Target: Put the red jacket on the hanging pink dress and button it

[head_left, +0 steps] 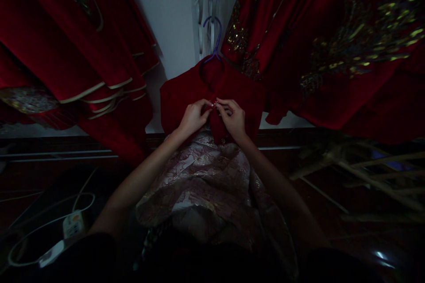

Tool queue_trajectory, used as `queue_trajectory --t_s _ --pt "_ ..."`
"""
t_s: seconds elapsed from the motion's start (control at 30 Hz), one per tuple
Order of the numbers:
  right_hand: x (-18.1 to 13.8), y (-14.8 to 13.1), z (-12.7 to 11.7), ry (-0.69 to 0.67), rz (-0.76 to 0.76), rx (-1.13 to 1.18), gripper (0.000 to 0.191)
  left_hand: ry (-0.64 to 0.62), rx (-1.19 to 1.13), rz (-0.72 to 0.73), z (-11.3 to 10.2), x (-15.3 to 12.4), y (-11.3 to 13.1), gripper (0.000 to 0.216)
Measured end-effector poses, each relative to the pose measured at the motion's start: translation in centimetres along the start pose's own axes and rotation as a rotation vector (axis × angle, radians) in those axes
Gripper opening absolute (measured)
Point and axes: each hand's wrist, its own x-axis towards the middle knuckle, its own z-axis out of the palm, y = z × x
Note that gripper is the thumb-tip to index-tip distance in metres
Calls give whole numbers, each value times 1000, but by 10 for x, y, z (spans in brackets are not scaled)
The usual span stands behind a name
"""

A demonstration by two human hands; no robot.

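A red jacket (179,93) hangs in front of me on a purple hanger (217,37), its collar facing up. At the front opening below the neck, my left hand (195,117) pinches a small shiny fastener (213,105) from the left side. My right hand (232,119) pinches at the same spot from the right, fingertips almost touching the left ones. Which part each hand holds is too small to make out. Another small fastener (223,140) shows lower on the jacket's front edge. Beneath the jacket spreads a pale, shiny patterned skirt (206,172).
Red garments with pale trim (113,53) hang on the left. A red garment with gold sequins (372,40) hangs on the right. A metal rack (201,9) stands against the white wall. A power strip (73,224) with cable lies lower left, and wooden bars (358,168) lower right.
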Motion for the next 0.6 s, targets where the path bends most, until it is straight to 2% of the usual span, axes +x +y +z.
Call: queue_trajectory --t_s 0.13,0.37,0.6 --pt "0 -6 -2 33 3 -25 26 -41 47 28 -3 1 9 19" --pt "-7 -5 2 122 29 18 28 -17 91 40 -2 9 15 12" --pt "-8 5 -1 37 77 85 36 -53 149 74 -3 13 13 14"
